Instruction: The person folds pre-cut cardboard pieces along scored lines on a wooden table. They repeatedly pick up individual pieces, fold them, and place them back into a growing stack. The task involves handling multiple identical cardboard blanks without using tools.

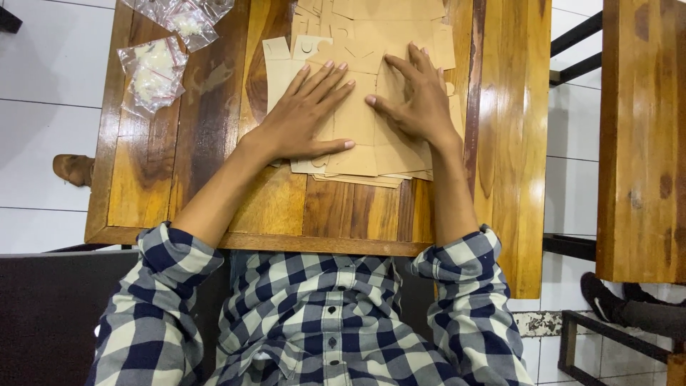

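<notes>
Checked shirt [321, 322] nearest, blue and white, sleeves rolled above bare forearms, lower part cut off by the frame. Beyond it, bench [214, 186] of varnished wood, dark grain streaks and glossy orange-brown planks, near edge straight. Left hand [304, 118] flat and unclenched, fingers spread, palm pressed on a stack of tan card sheets [357, 154]. Right hand [418, 100] likewise laid flat with fingers splayed, grasping nothing, resting on the same stack just beside the left. Sheets thin, matte, kraft-coloured, die-cut with small tabs and curved slots; lower layers fanned out unevenly at the near edge, exact number hidden under the palms. Farther sheets cut off by the top of the frame. At the far left corner of the bench, clear plastic bags [157, 71], crinkled and shiny, with small whitish contents too small to make out; upper bag partly out of view. White tiled floor [43, 107] on either side, second wooden bench [639, 143] at right, only partly seen.
</notes>
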